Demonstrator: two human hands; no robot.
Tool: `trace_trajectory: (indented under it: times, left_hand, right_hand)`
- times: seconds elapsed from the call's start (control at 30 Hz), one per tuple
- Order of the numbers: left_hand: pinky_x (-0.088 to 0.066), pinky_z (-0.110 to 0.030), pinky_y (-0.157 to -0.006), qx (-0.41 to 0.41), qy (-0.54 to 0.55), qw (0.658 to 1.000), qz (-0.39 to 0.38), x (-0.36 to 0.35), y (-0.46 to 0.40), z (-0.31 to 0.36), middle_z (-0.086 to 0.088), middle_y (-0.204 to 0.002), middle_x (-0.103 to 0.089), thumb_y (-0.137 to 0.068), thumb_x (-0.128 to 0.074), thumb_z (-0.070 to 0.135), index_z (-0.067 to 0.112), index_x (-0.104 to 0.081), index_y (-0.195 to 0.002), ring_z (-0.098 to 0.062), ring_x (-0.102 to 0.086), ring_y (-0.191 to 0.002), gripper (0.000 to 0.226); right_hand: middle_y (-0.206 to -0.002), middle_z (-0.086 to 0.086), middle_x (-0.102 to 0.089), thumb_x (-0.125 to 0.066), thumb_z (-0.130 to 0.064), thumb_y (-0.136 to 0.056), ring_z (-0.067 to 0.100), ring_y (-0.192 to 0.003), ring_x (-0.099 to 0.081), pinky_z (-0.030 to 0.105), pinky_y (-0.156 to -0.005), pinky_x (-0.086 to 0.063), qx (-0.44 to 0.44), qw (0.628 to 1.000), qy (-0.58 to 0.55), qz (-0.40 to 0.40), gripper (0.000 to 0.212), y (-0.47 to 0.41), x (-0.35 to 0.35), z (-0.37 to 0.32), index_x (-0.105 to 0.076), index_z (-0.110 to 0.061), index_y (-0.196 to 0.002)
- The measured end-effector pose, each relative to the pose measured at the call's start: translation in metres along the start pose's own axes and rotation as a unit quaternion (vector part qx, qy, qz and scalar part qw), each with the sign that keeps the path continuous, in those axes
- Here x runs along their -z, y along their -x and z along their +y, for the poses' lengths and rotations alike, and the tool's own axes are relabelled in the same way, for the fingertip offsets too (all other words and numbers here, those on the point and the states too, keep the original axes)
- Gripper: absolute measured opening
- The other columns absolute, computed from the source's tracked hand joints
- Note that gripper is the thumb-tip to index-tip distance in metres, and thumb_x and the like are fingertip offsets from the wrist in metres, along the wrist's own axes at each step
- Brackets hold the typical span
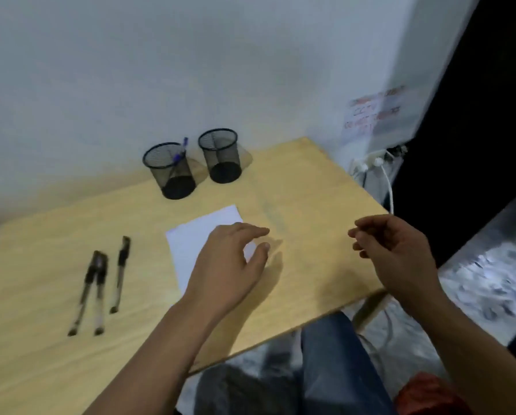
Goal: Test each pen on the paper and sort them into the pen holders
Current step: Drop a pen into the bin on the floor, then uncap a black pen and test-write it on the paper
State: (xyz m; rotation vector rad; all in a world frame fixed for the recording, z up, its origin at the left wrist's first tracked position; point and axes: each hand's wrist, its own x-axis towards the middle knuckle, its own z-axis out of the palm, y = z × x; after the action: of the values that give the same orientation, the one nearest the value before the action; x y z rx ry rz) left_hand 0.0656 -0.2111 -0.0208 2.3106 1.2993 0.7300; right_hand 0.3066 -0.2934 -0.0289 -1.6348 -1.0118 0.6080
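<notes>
A white sheet of paper [202, 235] lies mid-table. My left hand [232, 265] rests over its right part, fingers apart, holding nothing. My right hand [394, 250] hovers above the table's right edge, fingers loosely curled, and nothing shows in it. Three pens lie left of the paper: two close together [92, 292] and one pen [120, 274] just right of them. Two black mesh pen holders stand by the wall. The left holder [171, 172] has a blue pen [180, 154] in it. The right holder [220, 155] looks empty.
The wooden table [310, 190] stands against a white wall. Its right edge runs diagonally past a power strip with white plugs and a cable [373, 163]. A paper notice [373, 115] hangs on the wall. My legs in jeans [334, 369] show below the table edge.
</notes>
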Motion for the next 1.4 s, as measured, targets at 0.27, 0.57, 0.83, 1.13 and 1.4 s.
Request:
trace_trajectory:
  times: [0.27, 0.57, 0.83, 1.13, 1.4]
  left_hand:
    - [-0.042, -0.026, -0.091, 0.174, -0.033, 0.979, 0.098, 0.066, 0.069, -0.083, 0.014, -0.115, -0.067, -0.092, -0.059, 0.028, 0.028, -0.069, -0.118, -0.011, -0.056, -0.108, 0.027]
    - [-0.045, -0.031, -0.08, 0.2, -0.155, 0.964, 0.082, 0.09, 0.116, -0.132, 0.01, -0.104, -0.064, -0.093, -0.046, 0.036, 0.029, -0.066, -0.114, -0.016, -0.049, -0.096, 0.029]
    - [-0.047, -0.032, -0.065, 0.13, -0.196, 0.967, 0.102, 0.084, 0.112, -0.145, 0.005, -0.082, -0.07, -0.09, -0.035, 0.033, 0.022, -0.075, -0.097, -0.019, -0.052, -0.076, 0.042]
    - [-0.047, -0.017, -0.078, 0.068, -0.109, 0.948, 0.291, 0.07, 0.126, -0.134, 0.008, -0.092, -0.072, -0.092, -0.067, 0.03, 0.017, -0.076, -0.095, -0.007, -0.061, -0.083, 0.016]
    - [-0.054, -0.017, -0.072, 0.318, 0.358, 0.808, 0.343, 0.074, 0.116, -0.076, 0.004, -0.08, -0.077, -0.075, -0.081, 0.003, 0.018, -0.08, -0.081, -0.009, -0.073, -0.08, 0.016]
  right_hand:
    - [-0.087, -0.002, -0.075, -0.067, -0.01, -0.089, 0.018, -0.082, -0.07, 0.04, -0.077, -0.058, 0.021, 0.969, -0.023, -0.246, 0.015, -0.011, -0.159, -0.067, -0.07, -0.024, -0.091]
    - [-0.119, -0.005, -0.066, -0.065, -0.022, -0.09, 0.012, -0.097, -0.064, 0.028, -0.077, -0.049, 0.114, 0.903, 0.137, -0.391, 0.028, -0.01, -0.314, -0.099, -0.066, -0.025, -0.118]
    - [-0.113, 0.006, -0.062, -0.059, -0.045, -0.09, 0.03, -0.108, -0.055, 0.042, -0.084, -0.053, 0.188, 0.836, 0.355, -0.374, 0.037, -0.025, -0.362, -0.093, -0.068, -0.014, -0.109]
    - [-0.085, 0.017, -0.072, -0.07, -0.01, -0.09, 0.025, -0.077, -0.073, 0.037, -0.073, -0.061, -0.028, 0.902, -0.12, -0.414, 0.029, -0.011, -0.306, -0.127, -0.062, -0.022, -0.115]
    - [-0.086, 0.016, -0.071, -0.069, -0.007, -0.088, 0.025, -0.078, -0.074, 0.026, -0.067, -0.058, -0.014, 0.899, -0.247, -0.361, 0.016, 0.012, -0.254, -0.144, -0.067, -0.009, -0.104]
